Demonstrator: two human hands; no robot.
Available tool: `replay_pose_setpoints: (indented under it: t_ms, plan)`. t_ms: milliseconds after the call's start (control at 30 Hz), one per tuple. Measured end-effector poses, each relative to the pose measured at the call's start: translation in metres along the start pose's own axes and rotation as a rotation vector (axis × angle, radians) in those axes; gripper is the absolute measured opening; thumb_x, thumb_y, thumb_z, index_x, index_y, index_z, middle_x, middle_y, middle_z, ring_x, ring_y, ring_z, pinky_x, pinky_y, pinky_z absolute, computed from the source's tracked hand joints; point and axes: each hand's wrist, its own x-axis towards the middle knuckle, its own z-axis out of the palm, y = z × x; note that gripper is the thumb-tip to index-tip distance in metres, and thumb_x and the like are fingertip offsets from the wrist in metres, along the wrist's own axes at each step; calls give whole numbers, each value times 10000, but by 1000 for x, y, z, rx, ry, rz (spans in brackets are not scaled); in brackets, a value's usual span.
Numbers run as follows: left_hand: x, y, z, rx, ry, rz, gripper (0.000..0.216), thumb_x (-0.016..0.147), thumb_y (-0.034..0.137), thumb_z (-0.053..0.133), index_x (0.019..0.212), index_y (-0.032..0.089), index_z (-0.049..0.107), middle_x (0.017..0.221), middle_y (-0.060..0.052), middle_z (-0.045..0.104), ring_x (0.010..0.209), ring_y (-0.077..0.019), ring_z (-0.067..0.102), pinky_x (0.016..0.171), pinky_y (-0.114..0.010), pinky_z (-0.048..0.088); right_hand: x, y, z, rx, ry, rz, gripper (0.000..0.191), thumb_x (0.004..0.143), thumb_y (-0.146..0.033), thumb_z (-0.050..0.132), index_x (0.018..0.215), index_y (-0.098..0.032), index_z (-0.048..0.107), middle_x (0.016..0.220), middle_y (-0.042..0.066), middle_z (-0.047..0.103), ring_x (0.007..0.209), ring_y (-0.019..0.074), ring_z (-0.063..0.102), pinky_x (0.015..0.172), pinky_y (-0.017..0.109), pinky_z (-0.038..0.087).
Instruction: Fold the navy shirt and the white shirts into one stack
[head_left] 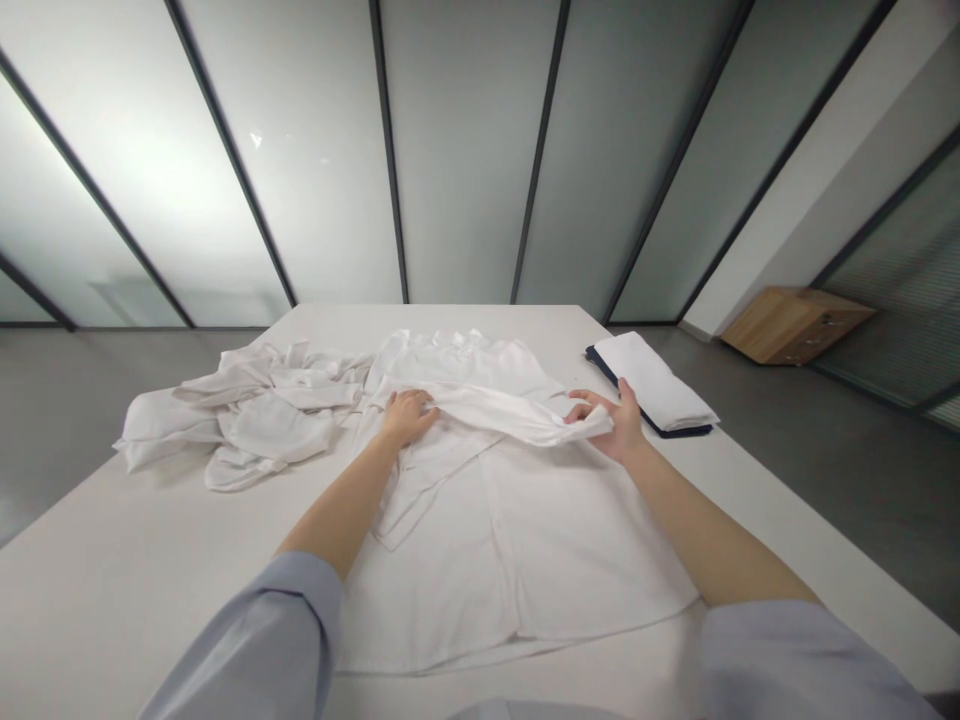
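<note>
- One white shirt (pixel 540 530) is lying under the left hand (pixel 408 416), which is resting loosely spread, pinching nothing.
- Its sleeve (pixel 510 414) is lying across the right hand (pixel 624 428), thumb raised, grip unclear.

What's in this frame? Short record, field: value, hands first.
left hand: resting on the white shirt, palm down
right hand: at the raised end of a white fabric strip, cloth across the fingers; firmness of grip unclear
white shirt: spread out, hem toward the person
crumpled white cloth: left of the shirt, in a loose heap
folded white cloth: right side, on top of a dark blue item
table: light-coloured
background: frosted panels, wooden cabinet at right
</note>
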Motion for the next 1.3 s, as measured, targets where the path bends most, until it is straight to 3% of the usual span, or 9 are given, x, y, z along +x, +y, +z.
replay_pose_setpoints:
  t_ms: [133, 267, 400, 600, 767, 933, 1000, 1100, 1300]
  plan:
    - [2, 0, -1, 30, 32, 131, 209, 769, 287, 547, 910, 200, 674, 1027, -80, 692, 1060, -249, 597, 1074, -396, 327, 7, 8, -1, -166, -69, 109, 461, 779, -629, 508, 928, -206, 613, 709, 59, 676, 625, 209, 633, 647, 330, 506]
    - [3, 1, 1, 31, 9, 182, 143, 738, 192, 507, 803, 193, 635, 892, -76, 677, 912, -227, 610, 865, -330, 442, 26, 7, 22, -565, -88, -132, 258, 695, -401, 716, 870, -215, 677, 879, 55, 710, 714, 183, 629, 718, 299, 488]
    - [1, 2, 1, 13, -49, 204, 92, 725, 192, 501, 732, 192, 593, 809, -67, 651, 802, -213, 594, 730, -300, 434, 40, -3, 59, -878, -139, -259, 303, 730, -383, 708, 999, -243, 700, 1009, 62, 712, 852, 211, 644, 768, 292, 458]
    - [-3, 6, -5, 29, -113, 171, 85, 726, 222, 496, 682, 202, 566, 701, -35, 621, 720, -200, 576, 660, -287, 396, 61, -8, 92, -954, -118, -280, 173, 819, -315, 581, 742, -208, 692, 776, 52, 700, 759, 192, 613, 671, 252, 398]
    - [-2, 10, -6, 36, -163, 172, 101, 730, 235, 493, 661, 207, 562, 642, -18, 604, 690, -192, 574, 639, -278, 385, 72, -4, 79, -762, 26, -108, 256, 810, -280, 486, 622, -186, 632, 629, 21, 634, 690, 181, 597, 586, 239, 376]
    - [2, 12, -10, -46, -289, 204, 132, 720, 275, 509, 636, 205, 583, 618, -14, 617, 670, -184, 580, 620, -266, 405, 72, 1, 71, -882, -75, 19, 296, 730, -310, 629, 469, -202, 542, 506, 26, 573, 609, 187, 572, 558, 256, 377]
    - [7, 8, -15, -156, -295, 170, 216, 778, 322, 463, 695, 196, 617, 636, -12, 634, 659, -176, 588, 617, -261, 425, 71, 2, 69, -902, -87, 14, 359, 748, -423, 640, 481, -208, 535, 518, 27, 580, 611, 193, 574, 573, 266, 384]
    - [22, -3, -24, -136, -118, 44, 288, 847, 326, 403, 841, 182, 653, 770, -44, 686, 749, -191, 623, 687, -281, 458, 65, 4, 61, -863, -99, -6, 442, 799, -598, 549, 582, -213, 570, 630, 32, 637, 663, 198, 595, 619, 277, 403]
    - [61, -32, -30, 201, 34, -154, 343, 852, 291, 443, 1131, 199, 619, 1225, -123, 601, 1128, -283, 563, 892, -363, 450, 41, 7, 38, -849, -129, -13, 357, 792, -542, 593, 689, -200, 605, 760, 59, 671, 680, 192, 588, 616, 277, 404]
